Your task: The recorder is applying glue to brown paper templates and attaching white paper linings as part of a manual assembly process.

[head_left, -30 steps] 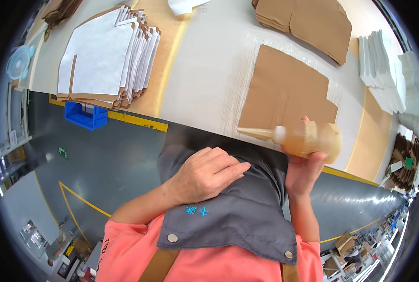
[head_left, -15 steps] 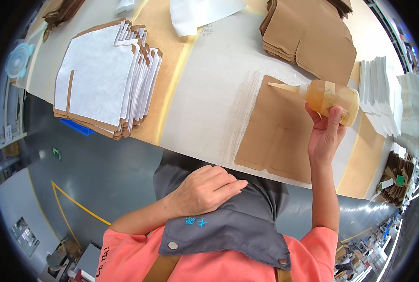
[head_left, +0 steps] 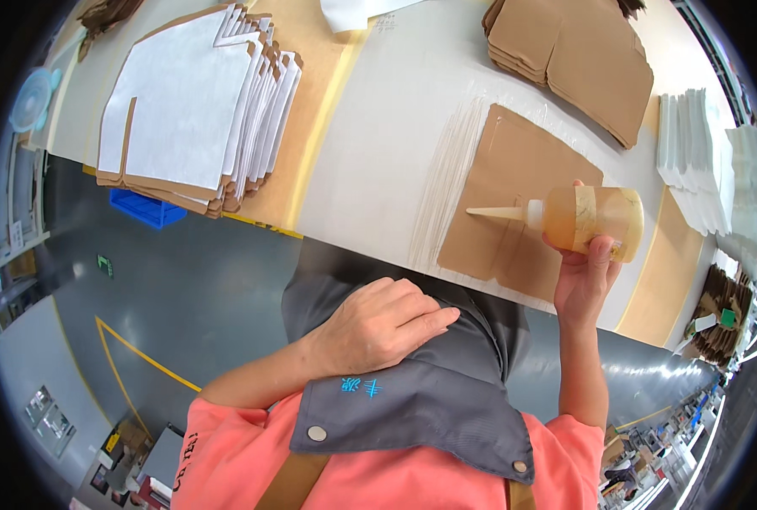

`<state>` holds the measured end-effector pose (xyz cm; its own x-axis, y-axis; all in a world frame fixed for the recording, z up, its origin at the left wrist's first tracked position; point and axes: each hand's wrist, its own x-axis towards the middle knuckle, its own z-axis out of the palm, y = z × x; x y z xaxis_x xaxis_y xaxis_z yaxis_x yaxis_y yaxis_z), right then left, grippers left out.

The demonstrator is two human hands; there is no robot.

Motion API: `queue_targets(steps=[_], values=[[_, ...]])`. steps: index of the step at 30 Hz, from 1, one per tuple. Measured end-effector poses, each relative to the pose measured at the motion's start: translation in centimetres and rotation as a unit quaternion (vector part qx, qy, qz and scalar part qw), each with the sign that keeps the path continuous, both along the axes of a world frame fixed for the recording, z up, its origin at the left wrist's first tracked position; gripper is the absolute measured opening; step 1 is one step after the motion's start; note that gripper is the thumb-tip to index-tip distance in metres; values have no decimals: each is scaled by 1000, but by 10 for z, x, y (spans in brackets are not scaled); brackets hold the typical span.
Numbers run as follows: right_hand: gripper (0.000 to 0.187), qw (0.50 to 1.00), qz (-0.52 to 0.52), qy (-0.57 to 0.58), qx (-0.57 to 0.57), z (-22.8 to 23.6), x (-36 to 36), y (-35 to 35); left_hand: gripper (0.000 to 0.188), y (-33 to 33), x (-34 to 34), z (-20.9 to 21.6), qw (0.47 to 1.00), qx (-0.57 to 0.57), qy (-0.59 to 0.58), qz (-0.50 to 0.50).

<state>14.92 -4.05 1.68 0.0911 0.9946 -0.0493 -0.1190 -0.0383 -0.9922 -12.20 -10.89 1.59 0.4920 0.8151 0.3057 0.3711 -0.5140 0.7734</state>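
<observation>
My right hand (head_left: 584, 276) is wrapped round a squeeze bottle (head_left: 610, 223) of amber liquid, probably glue. The bottle lies tilted nearly level, its long tapered nozzle (head_left: 497, 212) aimed left, with the tip over the left side of a brown card sheet (head_left: 536, 153). Whether the tip touches the sheet I cannot tell. Thin wet-looking streaks (head_left: 446, 161) mark the grey table surface along the sheet's left edge. My left hand (head_left: 383, 323) rests in front of my grey apron (head_left: 404, 416), its fingers curled together; nothing shows in it, though its palm side is hidden.
On the left, a stack of brown card pieces faced with white (head_left: 183, 102) lies fanned out. Plain brown card pieces (head_left: 591, 59) are piled at the far right. Folded white sheets (head_left: 693, 153) stand at the right edge. Under the table's left side shows a blue crate (head_left: 146, 209).
My right hand has brought the bottle nearer to me, so the nozzle has gone from the sheet's far left corner down its left side. My left hand stays curled at the apron.
</observation>
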Motion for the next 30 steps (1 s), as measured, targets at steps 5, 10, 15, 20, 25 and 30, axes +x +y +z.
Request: queue_targets(steps=[5,10,15,20,25,30], values=[[83,1000,4,-25,-7,-5,-2,-31,24,-6,2,-3,1000,18,-11,12],[91,998,36,-46,5,-8,0,-47,27,-7,-1,2,1000,19,1,5],[87,989,53,-124,62,-10,23,-53,27,-6,3,6,1000,23,9,5],[70,973,-179,131,-69,33,162,-40,25,-3,18,11,998,53,16,3],[62,908,-305,-239,-161,37,297,-25,28,9,27,14,997,54,45,-32],[68,696,-199,-675,-142,32,337,-19,30,25,36,29,994,58,58,-67]])
